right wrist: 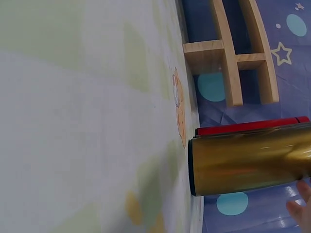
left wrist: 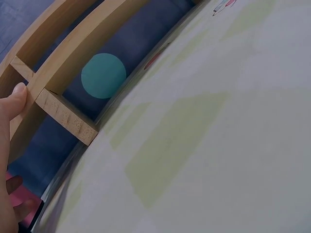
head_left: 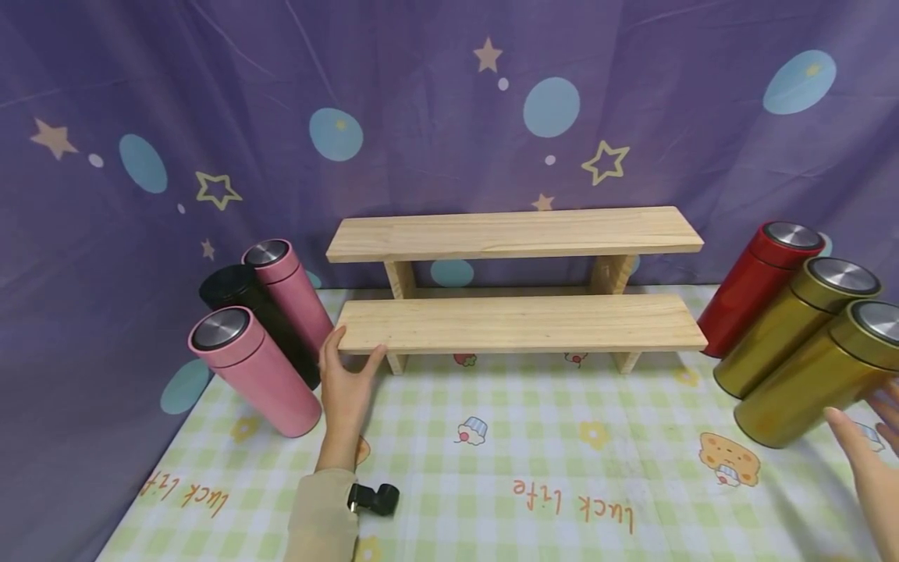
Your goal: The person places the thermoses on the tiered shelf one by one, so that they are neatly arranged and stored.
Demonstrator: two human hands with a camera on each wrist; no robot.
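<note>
Left hand (head_left: 347, 394) grips the front left corner of the 2-tier wooden stand (head_left: 516, 324), thumb on the lower board's front edge. Right hand (head_left: 878, 476) is cut off by the frame; its thumb and fingers are spread beside the nearer gold flask (head_left: 815, 390), contact not verifiable. Checked tablecloth (head_left: 449, 531) bears the stand at centre. At right, the nearer gold flask's lid is clipped; the farther gold flask (head_left: 765, 339) partly hides the red flask (head_left: 744, 289). At left, 2 pink flasks (head_left: 263, 382) flank the black flask (head_left: 277, 324), partly hidden.
</note>
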